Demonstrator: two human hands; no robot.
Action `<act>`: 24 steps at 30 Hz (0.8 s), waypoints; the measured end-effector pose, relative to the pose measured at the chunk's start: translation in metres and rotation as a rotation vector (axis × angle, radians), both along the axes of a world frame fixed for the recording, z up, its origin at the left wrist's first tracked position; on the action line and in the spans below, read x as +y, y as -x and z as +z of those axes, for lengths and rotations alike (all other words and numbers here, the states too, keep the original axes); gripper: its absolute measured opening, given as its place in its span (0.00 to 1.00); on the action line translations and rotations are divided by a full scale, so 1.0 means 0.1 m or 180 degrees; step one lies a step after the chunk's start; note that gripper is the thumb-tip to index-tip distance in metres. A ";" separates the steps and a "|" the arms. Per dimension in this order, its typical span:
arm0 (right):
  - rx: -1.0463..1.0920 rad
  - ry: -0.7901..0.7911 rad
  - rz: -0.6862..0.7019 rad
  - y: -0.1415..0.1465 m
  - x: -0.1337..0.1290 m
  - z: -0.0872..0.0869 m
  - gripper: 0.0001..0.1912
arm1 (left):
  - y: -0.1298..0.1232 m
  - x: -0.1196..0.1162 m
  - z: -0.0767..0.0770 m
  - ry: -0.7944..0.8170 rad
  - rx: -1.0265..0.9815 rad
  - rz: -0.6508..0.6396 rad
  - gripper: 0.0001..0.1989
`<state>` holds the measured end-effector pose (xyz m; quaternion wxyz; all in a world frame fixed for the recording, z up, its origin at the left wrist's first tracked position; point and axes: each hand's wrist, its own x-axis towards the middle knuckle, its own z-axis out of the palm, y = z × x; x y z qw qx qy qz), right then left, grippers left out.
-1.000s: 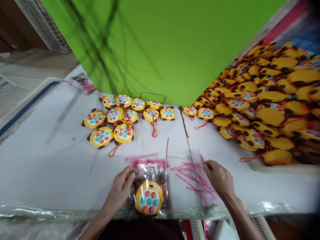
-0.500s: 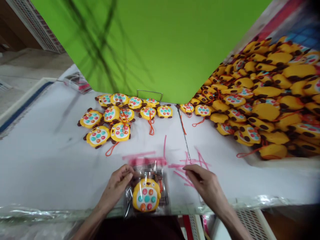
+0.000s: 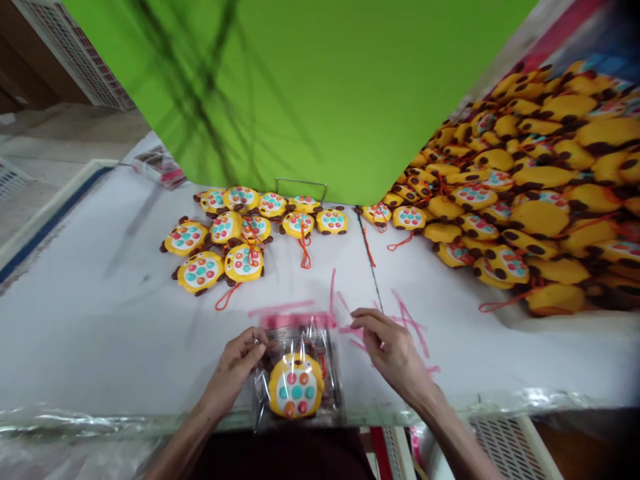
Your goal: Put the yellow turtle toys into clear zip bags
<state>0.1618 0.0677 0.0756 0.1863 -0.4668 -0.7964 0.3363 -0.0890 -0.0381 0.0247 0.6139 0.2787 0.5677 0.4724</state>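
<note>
On the white table (image 3: 100,320), close to the near edge, a yellow toy (image 3: 296,392) lies inside a clear bag (image 3: 331,387). The toy looks like a little animal, and it has pink, orange and blue-green bumps on its white tummy. The bag is shiny, with a bright pink band (image 3: 300,321) along its far end.

The left hand (image 3: 239,367) is at the bag's far left corner. Its thumb and pointing finger come together and pinch the edge there. The right hand (image 3: 393,350) is just beside the bag, over some thin pink strips (image 3: 413,323). Its fingers are bent, and I cannot tell if they hold a strip.

Farther back, a bunch of loose toys (image 3: 200,272) sits on the table, and some have red string loops (image 3: 229,296). Behind them are a small wire frame (image 3: 301,180) and a big green board (image 3: 350,100). Over on the right is a huge heap of toys (image 3: 540,220). A flat packet (image 3: 157,167) lies at the back left.
</note>
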 end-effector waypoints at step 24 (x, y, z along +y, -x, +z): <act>0.0980 0.1509 0.0482 0.31 0.04 -0.48 0.06 | 0.00 -0.10 -0.08 0.0324 0.0110 0.0371 0.04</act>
